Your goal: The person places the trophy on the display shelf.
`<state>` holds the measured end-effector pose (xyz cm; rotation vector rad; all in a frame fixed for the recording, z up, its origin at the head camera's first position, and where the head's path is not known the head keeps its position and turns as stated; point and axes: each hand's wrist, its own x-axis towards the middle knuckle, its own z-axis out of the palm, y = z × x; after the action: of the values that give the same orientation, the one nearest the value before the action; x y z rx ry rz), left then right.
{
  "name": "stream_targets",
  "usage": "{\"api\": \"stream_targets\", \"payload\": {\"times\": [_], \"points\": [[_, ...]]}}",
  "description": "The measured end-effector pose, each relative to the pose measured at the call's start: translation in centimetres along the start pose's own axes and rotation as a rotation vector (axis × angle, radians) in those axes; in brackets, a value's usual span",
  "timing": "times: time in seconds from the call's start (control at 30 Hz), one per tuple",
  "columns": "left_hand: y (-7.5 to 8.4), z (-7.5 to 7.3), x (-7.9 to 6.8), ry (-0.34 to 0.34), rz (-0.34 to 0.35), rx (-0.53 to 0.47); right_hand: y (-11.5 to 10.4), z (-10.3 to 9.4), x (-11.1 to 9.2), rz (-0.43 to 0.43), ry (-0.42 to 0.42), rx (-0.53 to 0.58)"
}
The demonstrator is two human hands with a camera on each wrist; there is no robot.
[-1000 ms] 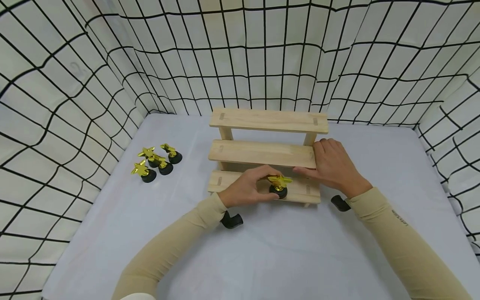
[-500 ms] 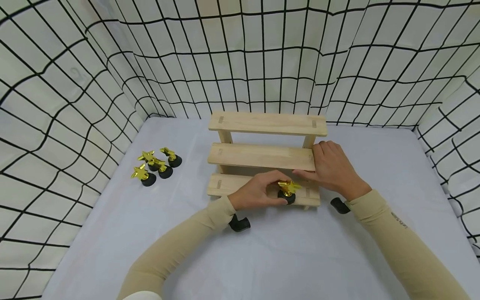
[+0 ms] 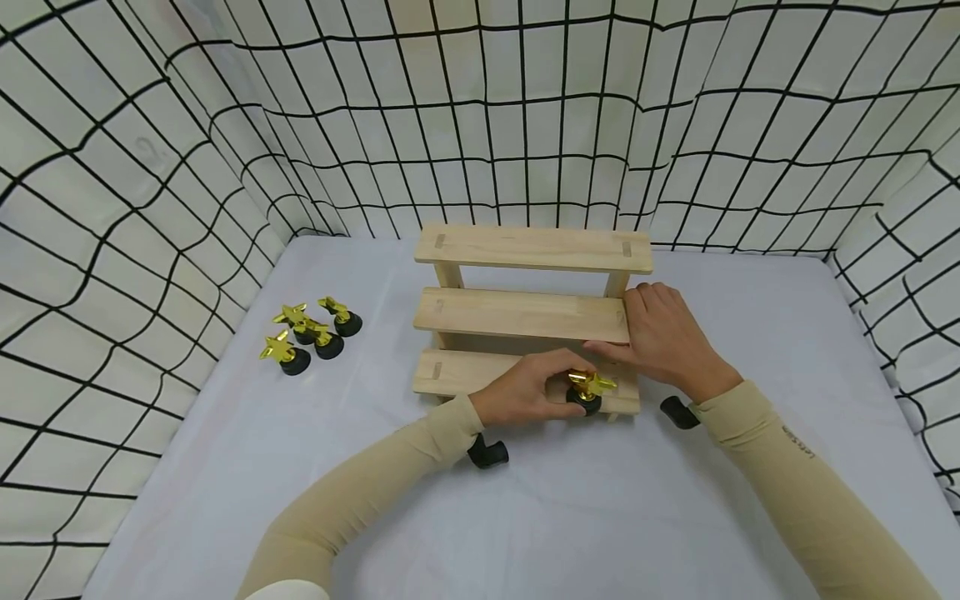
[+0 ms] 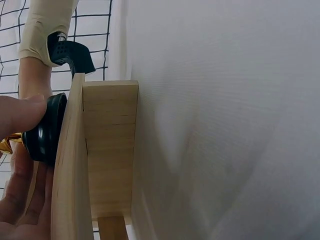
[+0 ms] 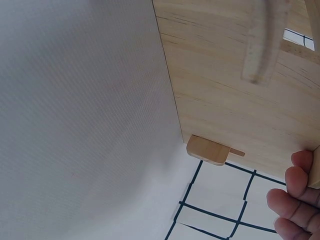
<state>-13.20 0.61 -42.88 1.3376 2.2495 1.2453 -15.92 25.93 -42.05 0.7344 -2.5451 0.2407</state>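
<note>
A three-tier wooden step shelf stands on the white table. My left hand pinches a gold star trophy with a round black base over the right part of the lowest tier. In the left wrist view, that black base lies against the tier's board, with the thumb pressing on it. My right hand grips the right end of the middle tier, its thumb along the front edge. The right wrist view shows its curled fingertips at the wood; part of the hand is outside that view.
Several more gold star trophies with black bases stand clustered on the left of the table. Black grid netting over white walls encloses the back and sides. A black wrist device hangs below the left wrist, another by the right.
My left hand has slid the held trophy to the right along the lowest tier. The right hand keeps its grip on the shelf. The head view has shifted slightly.
</note>
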Motion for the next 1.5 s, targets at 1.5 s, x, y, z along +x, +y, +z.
{"api": "stream_targets", "payload": {"times": [1.5], "points": [[-0.1, 0.5, 1.4, 0.033, -0.067, -0.093, 0.0, 0.0, 0.2, 0.005, -0.031, -0.024]]}}
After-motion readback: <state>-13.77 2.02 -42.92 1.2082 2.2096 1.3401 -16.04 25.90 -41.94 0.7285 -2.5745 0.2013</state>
